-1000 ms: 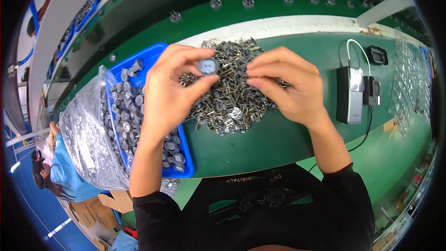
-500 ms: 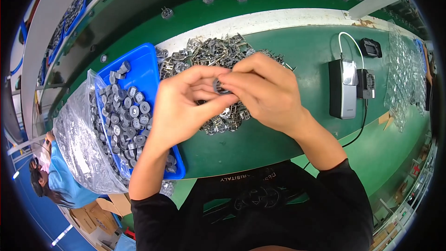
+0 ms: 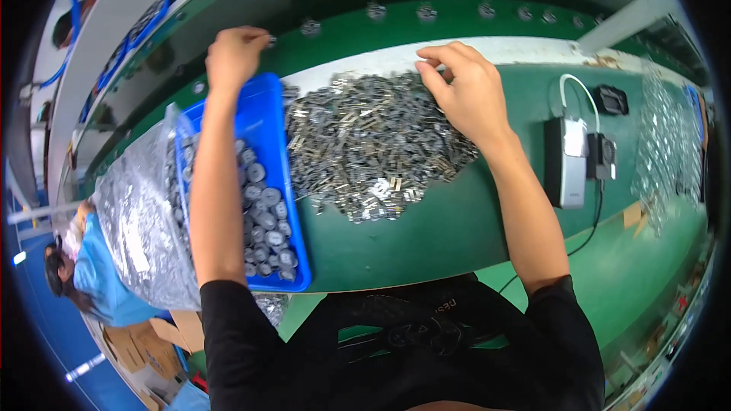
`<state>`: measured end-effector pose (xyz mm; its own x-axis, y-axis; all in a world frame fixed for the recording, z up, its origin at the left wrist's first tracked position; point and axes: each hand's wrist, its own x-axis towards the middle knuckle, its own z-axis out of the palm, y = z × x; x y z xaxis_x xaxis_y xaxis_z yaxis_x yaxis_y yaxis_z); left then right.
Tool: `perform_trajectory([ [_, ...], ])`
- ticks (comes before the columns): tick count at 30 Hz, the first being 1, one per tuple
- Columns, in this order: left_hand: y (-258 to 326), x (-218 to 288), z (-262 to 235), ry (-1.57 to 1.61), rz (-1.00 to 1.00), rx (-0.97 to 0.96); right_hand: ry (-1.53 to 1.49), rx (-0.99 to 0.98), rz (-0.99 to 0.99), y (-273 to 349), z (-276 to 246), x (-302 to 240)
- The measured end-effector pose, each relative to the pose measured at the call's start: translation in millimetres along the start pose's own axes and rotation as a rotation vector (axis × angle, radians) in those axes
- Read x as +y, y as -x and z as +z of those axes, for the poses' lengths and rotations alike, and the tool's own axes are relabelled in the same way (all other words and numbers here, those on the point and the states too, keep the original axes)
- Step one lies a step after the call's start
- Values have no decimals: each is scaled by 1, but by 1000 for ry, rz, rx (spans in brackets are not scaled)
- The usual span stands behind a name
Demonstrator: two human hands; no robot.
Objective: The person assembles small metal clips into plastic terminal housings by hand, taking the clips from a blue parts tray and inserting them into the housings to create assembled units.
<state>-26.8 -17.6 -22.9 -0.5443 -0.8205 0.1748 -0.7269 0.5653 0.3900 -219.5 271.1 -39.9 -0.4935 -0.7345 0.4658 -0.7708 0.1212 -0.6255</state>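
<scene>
My left hand (image 3: 234, 57) reaches over the far end of the blue bin (image 3: 298, 262) to the green strip behind the table. Its fingers are pinched at a small grey plug part (image 3: 272, 41), mostly hidden by the fingertips. I cannot tell whether the part rests on the strip. My right hand (image 3: 466, 90) hovers at the far right of a heap of metal-pinned parts (image 3: 373, 137), thumb and forefinger apart, nothing seen between them. Round grey plastic pieces (image 3: 263, 221) fill much of the bin, partly behind my left forearm.
Similar plug parts (image 3: 376, 11) stand spaced along the green strip (image 3: 343, 38). A clear plastic bag (image 3: 141, 221) leans at the bin's left. At right are a black-and-silver device (image 3: 567, 164) with cables and bubble wrap (image 3: 659, 144). A person in blue (image 3: 110, 274) is at far left.
My hands were together over the heap around a small grey part. They have parted: the left went far left to the strip, the right back and right. The view has shifted slightly.
</scene>
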Motion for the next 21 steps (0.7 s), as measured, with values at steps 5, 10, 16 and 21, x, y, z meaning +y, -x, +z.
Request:
perform_trajectory([
  [5,-4,1,22,-32,-20,-71,54,-136,-6,1,7,7],
  [10,39,20,-47,36,73,-12,-48,-46,86,0,-3,0],
  [16,128,29,-86,-180,64,-357,-117,49,-73,4,-20,1],
  [21,161,30,-67,-573,-168,-256,-245,54,-14,13,-22,-11],
])
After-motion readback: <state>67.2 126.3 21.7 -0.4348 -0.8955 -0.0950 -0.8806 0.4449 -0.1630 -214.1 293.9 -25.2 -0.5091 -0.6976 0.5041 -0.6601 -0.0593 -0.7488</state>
